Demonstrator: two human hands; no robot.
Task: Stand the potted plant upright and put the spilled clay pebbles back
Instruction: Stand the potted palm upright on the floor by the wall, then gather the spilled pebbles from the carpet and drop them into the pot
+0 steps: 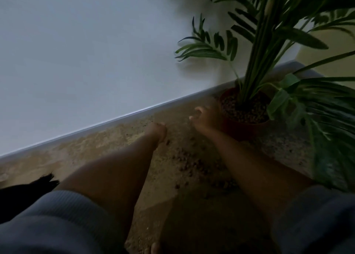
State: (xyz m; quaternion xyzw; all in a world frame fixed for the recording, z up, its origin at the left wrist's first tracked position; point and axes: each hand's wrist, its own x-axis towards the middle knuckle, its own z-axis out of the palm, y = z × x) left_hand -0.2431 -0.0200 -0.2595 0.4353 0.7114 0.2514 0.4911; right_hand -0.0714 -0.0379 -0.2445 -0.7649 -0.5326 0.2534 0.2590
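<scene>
Head view: dim, motion-blurred; looks down at a speckled floor [119, 138] along a white wall [86, 51].
Potted plant [247, 109]: upright in a reddish pot near the skirting board [115, 119]; clay pebbles fill the pot top.
Spilled pebbles [192, 167]: scattered on the floor between the forearms.
Left hand [157, 131]: fingers curled under; whether it holds pebbles cannot be told.
Right hand [205, 117]: just beside the pot rim, fingers loosely spread, nothing held.
Sleeves [63, 215]: grey, pushed up.

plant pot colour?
Reddish-brown pot, dimly lit, in the head view.
</scene>
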